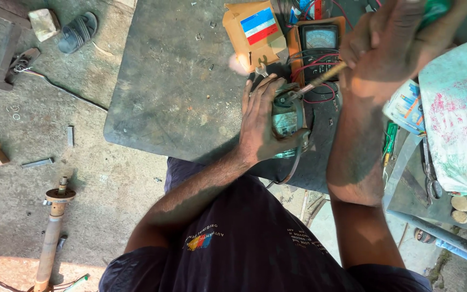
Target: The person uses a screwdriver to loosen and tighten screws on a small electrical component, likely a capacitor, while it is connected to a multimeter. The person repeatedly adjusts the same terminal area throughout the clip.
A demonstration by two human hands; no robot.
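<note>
The person wears a dark navy short-sleeved shirt [255, 254], its cloth creased across the chest. Well back from the fingers [255, 92], on the chest, sits a small printed emblem [200, 240] in stripes of yellow, red and blue with a line of pale lettering curved beside it. More pale lettering [297, 243] runs in short rows across the middle of the shirt. Both forearms are bare from the sleeves down to the fingers; no watch, ring or glove shows on the left hand [263, 127] or the right hand [385, 48].
</note>
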